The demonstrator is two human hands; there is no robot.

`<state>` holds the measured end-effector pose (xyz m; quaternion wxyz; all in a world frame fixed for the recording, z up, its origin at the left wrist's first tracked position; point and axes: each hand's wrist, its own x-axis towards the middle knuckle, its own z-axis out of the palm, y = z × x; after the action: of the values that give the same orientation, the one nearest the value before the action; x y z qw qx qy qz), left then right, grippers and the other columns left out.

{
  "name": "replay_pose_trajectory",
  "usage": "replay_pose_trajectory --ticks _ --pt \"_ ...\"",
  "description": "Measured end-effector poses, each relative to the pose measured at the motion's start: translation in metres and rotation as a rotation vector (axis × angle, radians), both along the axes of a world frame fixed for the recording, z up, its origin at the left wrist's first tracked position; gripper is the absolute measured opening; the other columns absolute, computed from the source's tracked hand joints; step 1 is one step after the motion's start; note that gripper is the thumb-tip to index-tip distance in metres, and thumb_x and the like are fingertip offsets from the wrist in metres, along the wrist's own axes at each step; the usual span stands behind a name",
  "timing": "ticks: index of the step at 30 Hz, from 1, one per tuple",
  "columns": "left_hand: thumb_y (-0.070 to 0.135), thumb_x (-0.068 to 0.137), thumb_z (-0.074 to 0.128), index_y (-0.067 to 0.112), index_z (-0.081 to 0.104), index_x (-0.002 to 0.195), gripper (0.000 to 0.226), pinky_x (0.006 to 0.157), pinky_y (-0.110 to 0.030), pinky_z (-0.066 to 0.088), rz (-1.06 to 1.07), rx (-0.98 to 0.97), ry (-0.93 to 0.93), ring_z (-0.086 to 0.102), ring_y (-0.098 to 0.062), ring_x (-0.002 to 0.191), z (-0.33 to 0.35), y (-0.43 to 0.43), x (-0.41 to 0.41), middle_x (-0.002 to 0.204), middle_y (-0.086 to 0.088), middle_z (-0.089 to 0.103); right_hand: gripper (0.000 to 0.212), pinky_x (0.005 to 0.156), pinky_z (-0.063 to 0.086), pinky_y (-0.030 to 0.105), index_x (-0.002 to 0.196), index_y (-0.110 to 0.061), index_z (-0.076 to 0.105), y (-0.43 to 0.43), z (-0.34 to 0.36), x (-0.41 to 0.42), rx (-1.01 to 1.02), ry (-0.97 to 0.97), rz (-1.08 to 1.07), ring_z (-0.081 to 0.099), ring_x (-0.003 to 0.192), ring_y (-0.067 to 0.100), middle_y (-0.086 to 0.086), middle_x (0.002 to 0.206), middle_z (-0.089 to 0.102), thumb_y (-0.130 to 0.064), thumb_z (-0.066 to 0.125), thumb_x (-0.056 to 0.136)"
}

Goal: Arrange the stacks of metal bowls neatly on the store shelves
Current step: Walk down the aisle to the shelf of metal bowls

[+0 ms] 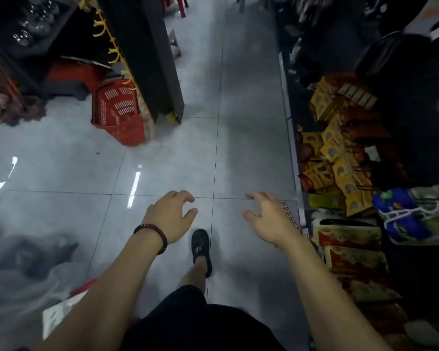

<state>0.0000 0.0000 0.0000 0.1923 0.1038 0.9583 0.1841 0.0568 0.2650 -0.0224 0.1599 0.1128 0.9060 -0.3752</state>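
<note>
No stacks of metal bowls are showing clearly anywhere in the head view, so the key relation is mostly a guess. The only candidate is a cluster of shiny rounded items (31, 24) sitting on the dark shelf (8, 39) at far upper left. They're blurred & dim, so I can't tell if they're bowls or glassware, nor how they're stacked or which way any long axis is running. If they are the bowls, they're lying well ahead and off to the left, w/ the left hand nearer.

Both hands are hanging out in front over the tiled floor (251, 122), holding nothing. The left hand (171, 215), w/ a dark bead bracelet (153, 233) on the wrist, is showing fingers loosely curled and thumb apart. The right hand (269, 216) is spreading its fingers, relaxed, just beside the low edge of the right-side shelf (293, 158), which is carrying yellow packets (340, 153).

A foot in a dark sandal (200, 245) is stepping fwd between the arms — judging by that, the person is walking the aisle, not yet reaching. A red basket (117, 112) is leaning at the foot of the black shelf end (147, 59) ahead-left.
</note>
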Motion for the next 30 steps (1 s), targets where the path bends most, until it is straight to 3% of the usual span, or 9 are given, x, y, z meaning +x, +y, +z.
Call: replay_pose_trajectory --ticks 3,8,17,23,30 --pt "0.050 0.101 0.053 0.035 0.053 0.135 0.037 0.101 -0.046 0.051 0.023 -0.011 -0.030 0.063 -0.016 0.106 -0.014 0.000 -0.057 0.132 0.008 0.061 0.055 0.121 0.037 0.044 0.154 -0.020 0.048 -0.004 -0.013 -0.052 0.029 -0.016 0.025 0.042 0.145 0.028 0.006 0.156 0.045 -0.037 0.062 0.103" --pt "0.052 0.102 0.048 0.034 0.049 0.138 0.041 0.104 -0.045 0.046 -0.088 -0.065 -0.088 0.062 -0.019 0.115 -0.017 0.007 -0.164 0.135 0.005 0.058 0.062 0.122 0.037 0.046 0.157 -0.018 0.042 -0.005 -0.014 -0.155 0.126 -0.123 0.067 0.040 0.146 0.030 0.009 0.157 0.044 -0.040 0.062 0.103" --pt "0.052 0.102 0.047 0.034 0.050 0.139 0.041 0.105 -0.044 0.043 -0.202 -0.102 -0.104 0.060 -0.021 0.122 -0.013 0.040 -0.331 0.139 0.005 0.058 0.064 0.126 0.030 0.042 0.163 -0.019 0.032 0.029 0.005 -0.308 0.075 -0.165 -0.033 0.031 0.152 0.030 0.012 0.166 0.034 -0.036 0.058 0.107" --pt "0.050 0.101 0.051 0.031 0.051 0.140 0.044 0.101 -0.042 0.051 -0.154 -0.099 -0.156 0.059 -0.022 0.122 -0.036 0.073 -0.442 0.139 0.001 0.057 0.066 0.120 0.034 0.038 0.163 -0.016 0.031 0.072 -0.011 -0.421 0.051 -0.201 -0.048 0.038 0.150 0.029 0.012 0.164 0.038 -0.033 0.060 0.106" --pt "0.052 0.100 0.050 0.030 0.047 0.144 0.049 0.103 -0.044 0.050 -0.144 -0.206 -0.155 0.057 -0.026 0.124 -0.025 0.144 -0.583 0.141 -0.001 0.056 0.062 0.116 0.042 0.041 0.159 -0.018 0.039 0.144 -0.021 -0.588 -0.042 -0.261 0.031 0.046 0.144 0.028 0.012 0.159 0.043 -0.034 0.061 0.104"
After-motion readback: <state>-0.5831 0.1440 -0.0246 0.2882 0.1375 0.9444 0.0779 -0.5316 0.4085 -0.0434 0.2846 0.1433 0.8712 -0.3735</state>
